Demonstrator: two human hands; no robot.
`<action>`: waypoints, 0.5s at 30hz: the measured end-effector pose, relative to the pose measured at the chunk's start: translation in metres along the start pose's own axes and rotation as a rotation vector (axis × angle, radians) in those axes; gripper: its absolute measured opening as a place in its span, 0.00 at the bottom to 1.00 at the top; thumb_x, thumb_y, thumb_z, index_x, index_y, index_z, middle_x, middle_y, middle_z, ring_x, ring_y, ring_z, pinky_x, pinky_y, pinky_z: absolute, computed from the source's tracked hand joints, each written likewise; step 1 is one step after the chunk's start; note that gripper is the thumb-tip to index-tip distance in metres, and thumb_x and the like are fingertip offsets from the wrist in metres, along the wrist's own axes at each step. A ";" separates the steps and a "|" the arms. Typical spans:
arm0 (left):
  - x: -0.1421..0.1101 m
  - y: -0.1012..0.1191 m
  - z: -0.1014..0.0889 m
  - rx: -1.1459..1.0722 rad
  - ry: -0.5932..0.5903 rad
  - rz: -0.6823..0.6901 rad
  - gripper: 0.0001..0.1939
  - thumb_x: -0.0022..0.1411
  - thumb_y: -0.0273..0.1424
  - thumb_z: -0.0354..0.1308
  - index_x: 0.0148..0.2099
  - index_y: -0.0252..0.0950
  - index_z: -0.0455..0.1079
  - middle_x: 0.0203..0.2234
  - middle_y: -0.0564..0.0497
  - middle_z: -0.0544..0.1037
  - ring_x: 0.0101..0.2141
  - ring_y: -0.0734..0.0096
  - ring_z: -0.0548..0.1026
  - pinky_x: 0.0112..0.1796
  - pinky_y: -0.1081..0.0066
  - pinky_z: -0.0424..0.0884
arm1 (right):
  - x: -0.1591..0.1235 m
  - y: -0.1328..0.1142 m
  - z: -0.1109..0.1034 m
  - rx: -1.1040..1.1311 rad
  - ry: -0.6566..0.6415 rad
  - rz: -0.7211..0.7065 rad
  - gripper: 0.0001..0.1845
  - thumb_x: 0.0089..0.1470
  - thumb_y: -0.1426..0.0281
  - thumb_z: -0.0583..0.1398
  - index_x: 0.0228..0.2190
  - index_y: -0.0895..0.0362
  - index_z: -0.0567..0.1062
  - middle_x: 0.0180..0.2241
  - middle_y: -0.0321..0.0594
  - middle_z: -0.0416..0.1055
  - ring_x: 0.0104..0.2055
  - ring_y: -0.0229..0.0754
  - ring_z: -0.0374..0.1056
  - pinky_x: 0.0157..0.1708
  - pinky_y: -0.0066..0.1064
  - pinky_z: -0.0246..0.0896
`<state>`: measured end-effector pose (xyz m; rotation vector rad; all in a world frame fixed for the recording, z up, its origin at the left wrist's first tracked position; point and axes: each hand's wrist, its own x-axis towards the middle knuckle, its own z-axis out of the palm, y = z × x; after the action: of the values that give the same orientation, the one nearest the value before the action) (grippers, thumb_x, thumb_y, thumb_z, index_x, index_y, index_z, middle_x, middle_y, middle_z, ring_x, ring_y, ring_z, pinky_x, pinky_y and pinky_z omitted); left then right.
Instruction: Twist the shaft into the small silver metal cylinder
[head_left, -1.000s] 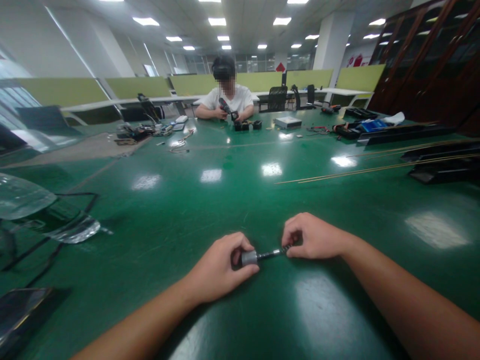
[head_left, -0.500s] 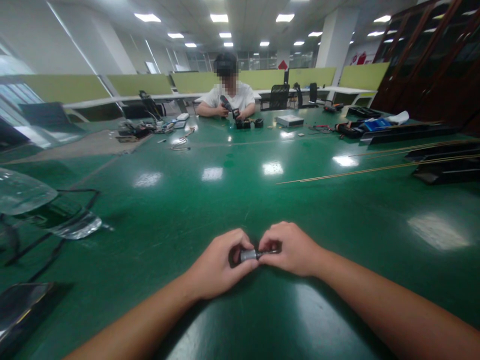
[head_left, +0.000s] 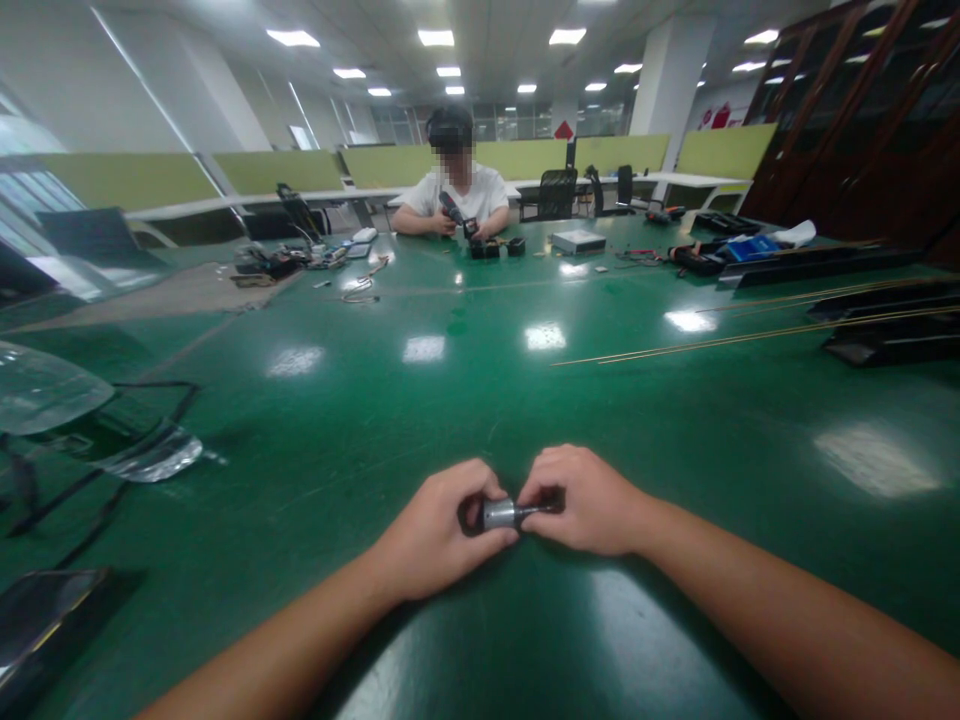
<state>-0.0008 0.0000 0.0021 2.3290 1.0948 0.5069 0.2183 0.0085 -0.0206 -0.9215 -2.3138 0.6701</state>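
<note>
A small silver cylinder with a thin dark shaft (head_left: 501, 514) lies between my two hands, low over the green table (head_left: 480, 400). My left hand (head_left: 439, 535) is closed around the silver cylinder end. My right hand (head_left: 581, 500) pinches the dark shaft end, its fingertips close against the cylinder. Most of the shaft is hidden inside my right fingers. Both hands rest on the table near its front edge.
A person in a white shirt (head_left: 454, 195) sits at the far side, handling a tool. Clear plastic and black wire frames (head_left: 112, 440) lie at the left. Long thin brass rods (head_left: 750, 340) and black trays (head_left: 885, 340) lie at the right. Small parts and boxes (head_left: 576, 241) clutter the far end.
My right hand has slid left along the shaft toward the cylinder, so the two hands now nearly touch. Little of the shaft shows now.
</note>
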 end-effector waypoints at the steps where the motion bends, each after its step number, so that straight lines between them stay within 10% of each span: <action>1: 0.000 0.000 -0.001 -0.002 0.006 0.018 0.08 0.56 0.31 0.63 0.36 0.35 0.67 0.29 0.53 0.69 0.30 0.71 0.67 0.32 0.73 0.60 | 0.000 0.000 -0.001 -0.004 -0.005 0.002 0.04 0.47 0.70 0.66 0.29 0.55 0.78 0.28 0.35 0.75 0.33 0.39 0.68 0.37 0.31 0.56; 15: 0.001 0.000 -0.003 -0.014 0.010 0.009 0.10 0.55 0.34 0.65 0.35 0.35 0.68 0.29 0.53 0.70 0.31 0.69 0.69 0.33 0.72 0.61 | -0.005 0.003 -0.018 -0.038 -0.059 0.006 0.03 0.45 0.71 0.65 0.27 0.57 0.77 0.27 0.36 0.75 0.32 0.38 0.68 0.35 0.29 0.59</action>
<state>-0.0018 0.0018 0.0050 2.3225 1.0823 0.5284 0.2342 0.0114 -0.0109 -0.9382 -2.3841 0.6665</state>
